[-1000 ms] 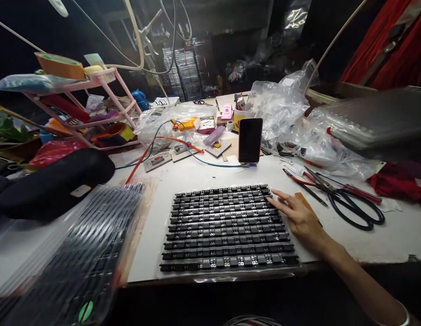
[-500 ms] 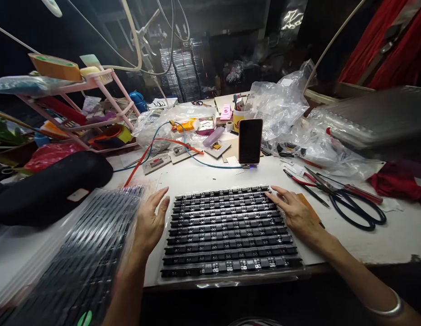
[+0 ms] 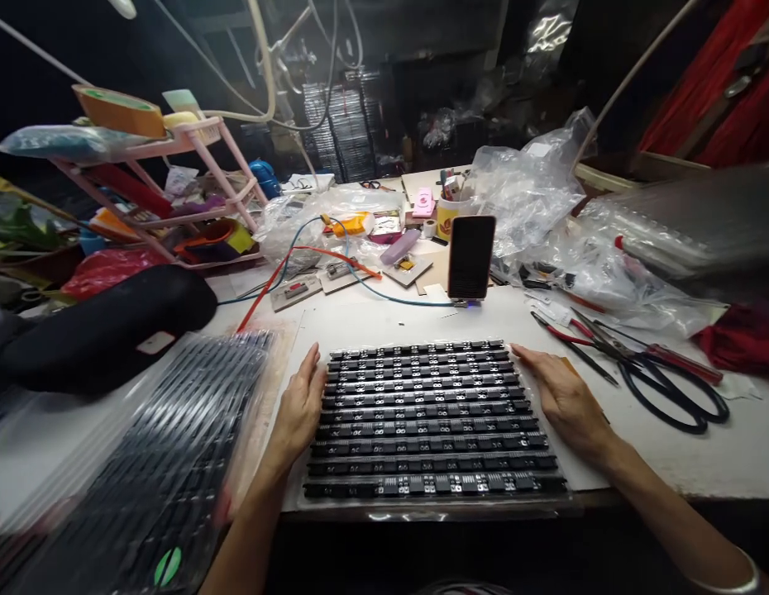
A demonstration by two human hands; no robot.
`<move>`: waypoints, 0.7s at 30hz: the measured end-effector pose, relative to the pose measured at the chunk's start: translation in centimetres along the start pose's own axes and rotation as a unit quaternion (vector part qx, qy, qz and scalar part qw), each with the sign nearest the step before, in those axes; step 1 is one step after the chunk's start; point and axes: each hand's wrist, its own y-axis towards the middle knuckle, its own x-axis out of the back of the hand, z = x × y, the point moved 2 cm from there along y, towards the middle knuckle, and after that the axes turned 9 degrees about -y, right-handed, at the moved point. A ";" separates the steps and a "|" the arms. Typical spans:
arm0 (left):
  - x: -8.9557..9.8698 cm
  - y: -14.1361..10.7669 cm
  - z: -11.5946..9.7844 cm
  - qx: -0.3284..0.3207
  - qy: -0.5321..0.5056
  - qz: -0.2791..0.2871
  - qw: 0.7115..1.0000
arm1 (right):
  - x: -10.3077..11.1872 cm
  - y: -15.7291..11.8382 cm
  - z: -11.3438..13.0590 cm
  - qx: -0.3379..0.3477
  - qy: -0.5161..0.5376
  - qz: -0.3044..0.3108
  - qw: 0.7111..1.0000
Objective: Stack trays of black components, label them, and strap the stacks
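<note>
A clear tray of several black component strips [image 3: 431,417] lies on the white table [image 3: 700,450] right in front of me. My left hand [image 3: 299,407] rests flat against the tray's left edge, fingers straight and together. Against the right edge lies my right hand [image 3: 567,401], also flat, fingers pointing away from me. Neither hand grips anything. A bracelet shows on my right wrist at the lower right corner.
A stack of similar trays in plastic [image 3: 142,463] sits at lower left, a black case [image 3: 105,326] behind it. A phone [image 3: 471,256] stands upright beyond the tray. Scissors [image 3: 663,388] and red-handled pliers [image 3: 570,339] lie right; plastic bags [image 3: 533,190] and wires behind.
My left hand came in from below and settled against the tray's left edge. My right hand slid from the tray's top right corner to lie along its right edge.
</note>
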 end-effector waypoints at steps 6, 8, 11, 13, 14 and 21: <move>1.0 -1.2 0.3 0.046 -0.124 0.010 0.991 | 0.1 0.0 0.0 -0.123 0.030 0.056 0.990; 1.2 -1.6 0.3 0.043 -0.147 0.007 0.988 | 0.1 0.1 0.2 -0.159 0.018 0.065 0.985; 1.1 -2.0 0.4 0.026 -0.146 -0.006 0.989 | 0.0 0.0 0.4 -0.203 0.010 0.055 0.978; 1.0 -2.1 0.4 0.014 -0.117 -0.013 0.993 | -0.1 -0.3 0.4 -0.222 0.021 0.054 0.973; 0.9 -2.2 0.4 0.006 -0.096 -0.015 0.995 | -0.2 -0.4 0.4 -0.227 0.026 0.056 0.972; 0.5 -2.4 0.1 -0.062 0.051 0.008 0.997 | -0.1 -0.7 0.5 -0.189 0.018 0.024 0.982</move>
